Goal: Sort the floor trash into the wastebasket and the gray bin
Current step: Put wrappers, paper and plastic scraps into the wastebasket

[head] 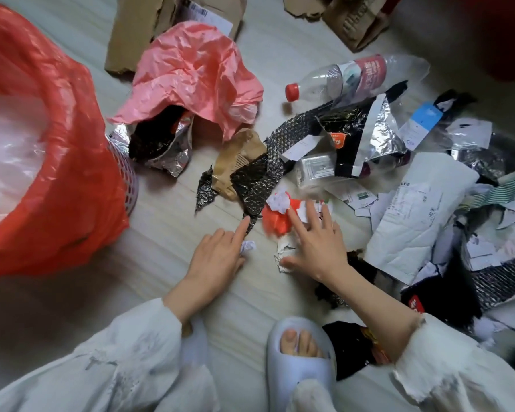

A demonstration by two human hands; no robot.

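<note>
Slippered foot (299,349) nearest; left hand (217,254) pinching a paper wad (248,247), right hand (318,242) fingers spread wide over scraps (280,215).

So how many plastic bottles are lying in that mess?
1. A clear bottle with a red cap and pink label lies on its side at the far edge of the pile, beyond both hands. Others could be buried under the wrappers and paper.
</note>
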